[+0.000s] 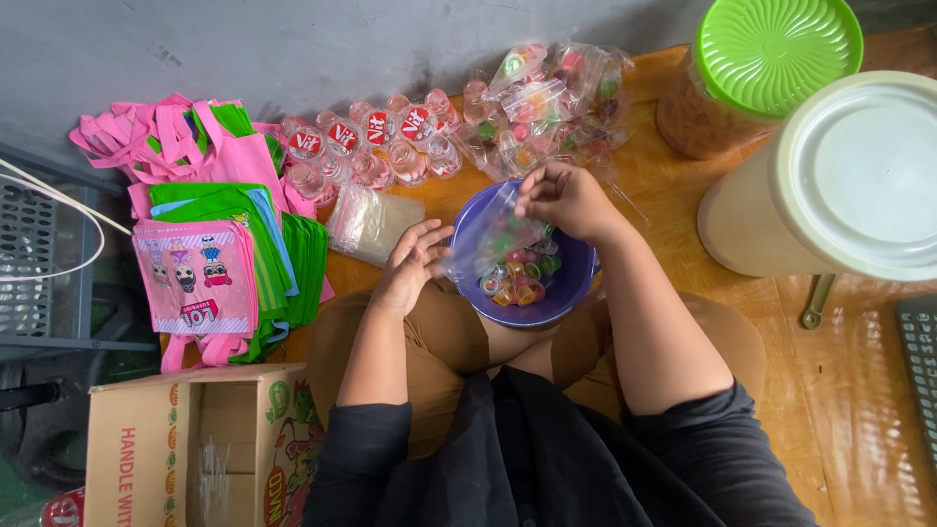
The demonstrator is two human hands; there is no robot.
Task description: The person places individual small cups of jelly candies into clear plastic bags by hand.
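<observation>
Seen from above, a person sits cross-legged on a wooden floor (839, 390) with a purple bowl (571, 278) resting in front of their knees. The bowl holds small, brightly coloured jelly cups (517, 278), red, green and orange.

The right hand (566, 200) hovers over the far rim of the bowl, its fingers pinched narrow on the top edge of a clear plastic bag (488, 244). The bag hangs down into the bowl, over the jelly cups. The left hand (415, 262) sits at the bowl's left rim, fingers loosely curled and partly spread, touching the side of the bag.

Beyond the bowl lies a heap of clear packets (547, 102) already filled with coloured jelly cups. Left of that heap is a cluster of small sealed water cups (376, 146) with red and white lids. Just left of the bowl lies a flat stack of empty clear bags (371, 222).

Further left of the bowl is a pile of pink and green tote bags (220, 244), the top one printed with cartoon dolls. Near the person's left knee stands an open cardboard box (195, 449).

Right of the bowl stand two big jars: one with a green lid (776, 49) and brownish contents, and a cream one with a white lid (859, 176).
</observation>
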